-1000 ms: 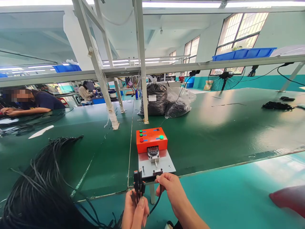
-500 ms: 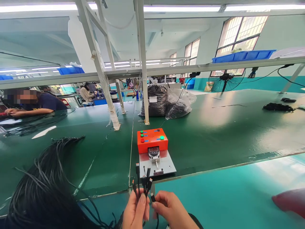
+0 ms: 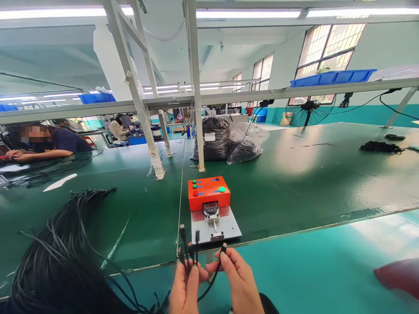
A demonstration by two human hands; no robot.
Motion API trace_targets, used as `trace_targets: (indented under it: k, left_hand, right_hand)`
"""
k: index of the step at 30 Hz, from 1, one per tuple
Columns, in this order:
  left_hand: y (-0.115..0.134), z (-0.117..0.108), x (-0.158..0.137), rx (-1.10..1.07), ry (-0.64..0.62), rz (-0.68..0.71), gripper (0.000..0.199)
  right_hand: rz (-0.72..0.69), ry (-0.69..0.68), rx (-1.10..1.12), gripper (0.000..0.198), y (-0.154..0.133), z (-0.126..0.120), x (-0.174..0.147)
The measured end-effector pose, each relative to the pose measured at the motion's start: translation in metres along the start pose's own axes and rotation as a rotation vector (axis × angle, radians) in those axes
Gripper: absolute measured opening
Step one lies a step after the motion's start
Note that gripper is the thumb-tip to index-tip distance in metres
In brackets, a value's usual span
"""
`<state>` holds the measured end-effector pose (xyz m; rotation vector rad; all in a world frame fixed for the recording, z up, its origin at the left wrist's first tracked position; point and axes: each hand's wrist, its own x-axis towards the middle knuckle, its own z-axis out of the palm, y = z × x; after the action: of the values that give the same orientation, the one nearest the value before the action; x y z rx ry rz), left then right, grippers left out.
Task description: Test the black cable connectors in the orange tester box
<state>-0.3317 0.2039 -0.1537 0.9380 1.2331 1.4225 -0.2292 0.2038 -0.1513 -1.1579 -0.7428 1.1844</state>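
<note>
To the left of our left hand, a large heap of black cables (image 3: 55,261) lies along the near side of the green table (image 3: 294,187). Our left hand (image 3: 185,288) is closed around a small bunch of cable ends (image 3: 183,237), whose plugs point upward and fan apart above the fingers. Beyond that hand and slightly to its right, the orange control box (image 3: 207,192) stands on the table, with the digital gauge (image 3: 211,209) in front of it on the metal plate (image 3: 230,226). At the plate's near edge, the dark block (image 3: 217,238) sits just ahead of our right hand. Next comes the single cable plug (image 3: 223,248), pinched between thumb and fingers of that right hand (image 3: 242,279), its light metal tip up and apart from the block; its cable curves down toward our left hand.

The step in hand, as we judge it, is handling one plug apart from the bunch. Moving it from here calls for a light pinch behind the tip, attention to which way the tip faces, and enough slack to avoid tugging our left hand.
</note>
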Motion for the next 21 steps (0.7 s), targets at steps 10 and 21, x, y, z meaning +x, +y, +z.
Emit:
trace_targets:
  k: [10,21]
  left_hand:
    - [0.014,0.006,-0.004,-0.136,-0.007,-0.102,0.044]
    - [0.002,-0.002,0.001,0.038,-0.086,0.018,0.042]
  right_hand:
    - [0.184,-0.048,-0.063,0.023,-0.01,-0.006,0.026]
    - [0.181,-0.017,-0.078,0.022,-0.011,-0.002,0.035]
